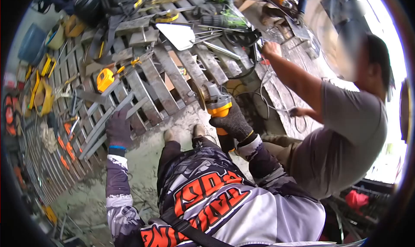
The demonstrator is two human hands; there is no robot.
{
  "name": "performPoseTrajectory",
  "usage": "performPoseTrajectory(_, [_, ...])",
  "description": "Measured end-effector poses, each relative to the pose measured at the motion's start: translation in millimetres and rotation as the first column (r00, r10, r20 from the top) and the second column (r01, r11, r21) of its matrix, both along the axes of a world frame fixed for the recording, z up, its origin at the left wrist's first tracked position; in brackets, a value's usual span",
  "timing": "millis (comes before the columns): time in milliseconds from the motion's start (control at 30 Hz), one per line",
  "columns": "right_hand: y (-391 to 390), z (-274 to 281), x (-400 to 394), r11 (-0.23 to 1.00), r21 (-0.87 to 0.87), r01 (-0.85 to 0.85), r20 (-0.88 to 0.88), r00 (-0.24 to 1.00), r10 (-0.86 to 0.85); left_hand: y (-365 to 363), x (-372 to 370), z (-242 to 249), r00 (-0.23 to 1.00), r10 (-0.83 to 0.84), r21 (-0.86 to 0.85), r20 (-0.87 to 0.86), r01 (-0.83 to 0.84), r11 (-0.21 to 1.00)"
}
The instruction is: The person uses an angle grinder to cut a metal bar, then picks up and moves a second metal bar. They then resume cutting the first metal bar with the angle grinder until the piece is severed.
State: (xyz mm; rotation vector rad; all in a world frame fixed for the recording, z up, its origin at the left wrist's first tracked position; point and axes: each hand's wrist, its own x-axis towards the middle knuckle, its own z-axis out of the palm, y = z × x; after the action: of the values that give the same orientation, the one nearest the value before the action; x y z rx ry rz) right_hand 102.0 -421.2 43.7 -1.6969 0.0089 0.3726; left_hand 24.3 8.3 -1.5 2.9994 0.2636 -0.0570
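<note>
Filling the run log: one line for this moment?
right hand: grips angle grinder | left hand: on metal bars | co-worker: beside

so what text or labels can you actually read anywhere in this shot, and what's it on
Orange block lettering on the wearer's jersey: seen upside down and cut by folds, it cannot be read with any certainty.
Yellow tape measure: any label is too small to read.
Angle grinder gripped in the gloved right hand: no readable brand.
Green power tools at the top: markings blurred.
Gloved left hand and the co-worker's grey shirt: no text.
</note>
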Motion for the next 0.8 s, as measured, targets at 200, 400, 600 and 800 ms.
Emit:
performPoseTrajectory(200, [24.2,-0.8,-24.8,0.987,-0.158,0.023,0.001,1.000,-0.023,-10.6,-0.6,-14.0,0.949,-0.258,0.098,0.182,0.244,0.965])
performPoseTrajectory(400, [74.6,6.5,-79.2,0.951,-0.177,0.253,-0.033,0.964,-0.262,-20.4,0.8,19.3,0.958,-0.276,-0.125,0.075,0.284,0.951])
performPoseTrajectory(600, [114.0,-0.3,-156.4,0.917,-0.217,0.335,-0.057,0.934,-0.354,12.7,5.4,14.6,0.898,-0.427,-0.290,0.101,0.437,0.851])
performPoseTrajectory(800, [131.1,3.2,-203.3,0.887,-0.247,0.391,-0.020,0.913,-0.408,16.0,6.6,3.0,0.858,-0.484,-0.230,0.171,0.513,0.827])
